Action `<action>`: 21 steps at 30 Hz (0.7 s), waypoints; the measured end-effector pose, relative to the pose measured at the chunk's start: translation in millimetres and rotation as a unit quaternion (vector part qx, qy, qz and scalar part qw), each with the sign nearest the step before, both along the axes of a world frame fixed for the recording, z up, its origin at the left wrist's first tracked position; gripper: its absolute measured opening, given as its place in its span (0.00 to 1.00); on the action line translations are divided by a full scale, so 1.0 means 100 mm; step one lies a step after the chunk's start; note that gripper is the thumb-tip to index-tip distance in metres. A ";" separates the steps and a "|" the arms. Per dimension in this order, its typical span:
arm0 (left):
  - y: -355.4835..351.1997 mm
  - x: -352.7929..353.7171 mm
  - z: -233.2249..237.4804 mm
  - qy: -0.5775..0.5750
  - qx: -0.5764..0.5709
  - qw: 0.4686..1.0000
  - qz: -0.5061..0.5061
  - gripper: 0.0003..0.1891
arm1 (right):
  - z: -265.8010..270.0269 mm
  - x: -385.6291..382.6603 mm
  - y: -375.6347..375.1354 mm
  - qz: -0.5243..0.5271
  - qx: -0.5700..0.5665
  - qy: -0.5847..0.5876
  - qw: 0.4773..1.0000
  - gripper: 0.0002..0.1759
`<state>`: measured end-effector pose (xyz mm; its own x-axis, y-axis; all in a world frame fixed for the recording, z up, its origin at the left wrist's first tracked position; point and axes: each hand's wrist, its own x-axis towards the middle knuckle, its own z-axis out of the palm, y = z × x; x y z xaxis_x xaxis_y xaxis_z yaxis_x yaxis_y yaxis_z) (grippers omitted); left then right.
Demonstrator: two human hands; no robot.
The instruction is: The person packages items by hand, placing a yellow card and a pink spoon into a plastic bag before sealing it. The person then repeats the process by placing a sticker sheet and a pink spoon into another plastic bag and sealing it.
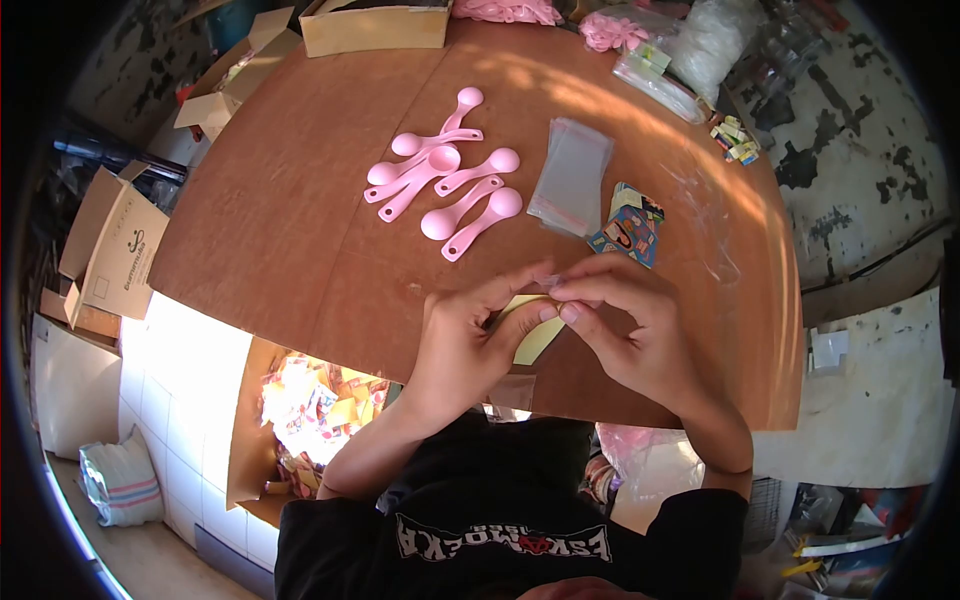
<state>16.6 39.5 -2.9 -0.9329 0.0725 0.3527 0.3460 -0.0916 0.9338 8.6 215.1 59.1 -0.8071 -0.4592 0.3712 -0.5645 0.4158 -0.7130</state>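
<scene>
Your left hand (465, 335) and right hand (640, 320) meet in a fingertip grip, pinching clear film (555, 284). The yellow card (540, 338) hangs on your side of the grip, partly behind your left thumb; whether it sits inside the film, you cannot tell. Uneven pulling could crease or tear the film, and a loose pinch could drop the card. Just beyond the grip, your right knuckles could scatter the printed cards (632, 230) or clear bags (572, 172) by brushing them.
</scene>
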 end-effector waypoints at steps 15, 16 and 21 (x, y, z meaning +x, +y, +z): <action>0.34 0.14 0.10 0.022 0.010 0.999 -0.048 0.09 | 0.13 0.10 0.40 0.105 0.156 -0.002 0.982 0.10; 0.33 0.14 0.10 0.021 -0.004 0.998 -0.054 0.09 | 0.13 0.10 0.41 0.107 0.154 -0.001 0.982 0.10; 0.28 0.18 0.14 0.037 0.014 0.995 -0.088 0.16 | 0.01 0.12 0.29 0.098 0.247 -0.052 0.963 0.12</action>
<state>34.4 67.2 10.6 -0.8780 0.2218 0.4243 0.3903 -0.1817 0.9026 20.5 244.4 60.1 -0.7073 -0.7068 -0.0101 -0.6031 0.6109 -0.5129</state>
